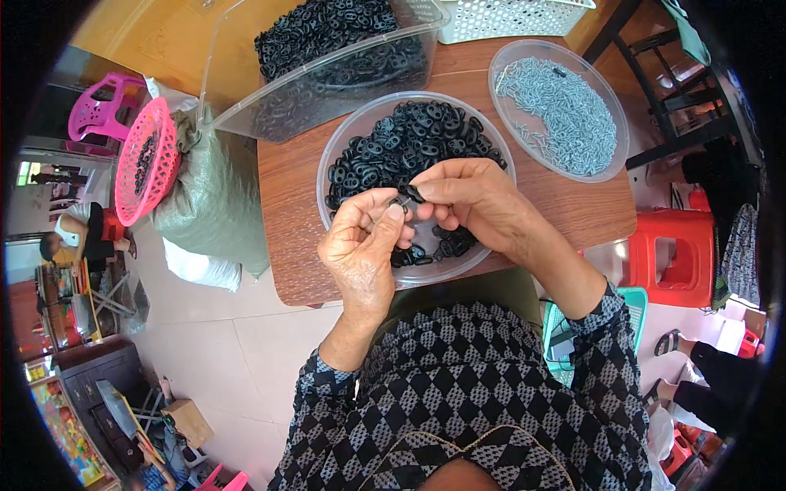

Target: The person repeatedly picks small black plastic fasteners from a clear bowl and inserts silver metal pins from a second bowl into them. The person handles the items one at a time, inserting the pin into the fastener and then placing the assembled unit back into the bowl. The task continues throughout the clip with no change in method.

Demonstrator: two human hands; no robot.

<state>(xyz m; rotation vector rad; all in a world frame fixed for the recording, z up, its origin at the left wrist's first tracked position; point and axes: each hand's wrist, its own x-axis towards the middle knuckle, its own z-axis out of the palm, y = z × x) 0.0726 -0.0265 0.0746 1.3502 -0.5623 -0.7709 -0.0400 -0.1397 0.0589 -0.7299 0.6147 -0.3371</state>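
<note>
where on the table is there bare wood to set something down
Bare wood lies left of the round bowl, below the tilted clear bin, and along the table edge right of the hands, below the oval tray. The back is crowded.

The person wears a black-and-grey diamond-checked top (475, 385) with cuffed sleeves (315, 380).

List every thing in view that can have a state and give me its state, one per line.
Left hand: shut on a small black ring piece.
Right hand: pinching the same small black ring piece.
Round clear bowl: partly filled with black rings.
Oval clear dish: holds small silvery metal pieces.
Clear rectangular tub: tilted, holding black rings.
Pink basket: tipped on the sack.
</note>
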